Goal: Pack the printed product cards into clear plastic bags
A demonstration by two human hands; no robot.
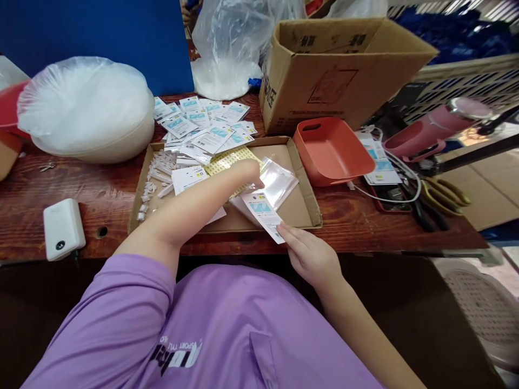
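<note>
My right hand pinches the lower end of a white and blue printed card between thumb and fingers, over the front edge of a shallow cardboard tray. At the card's upper end is my left hand, bent downward with its fingers mostly hidden. Clear plastic bags lie in the tray beside it. Under the left hand and forearm is a yellow dotted sheet. Small clear plastic pieces fill the tray's left side, next to more printed cards.
Many bagged cards are heaped behind the tray. A plastic-covered white bowl and a white power bank stand left. On the right are an orange bin, a cardboard box, a pink cup and pliers.
</note>
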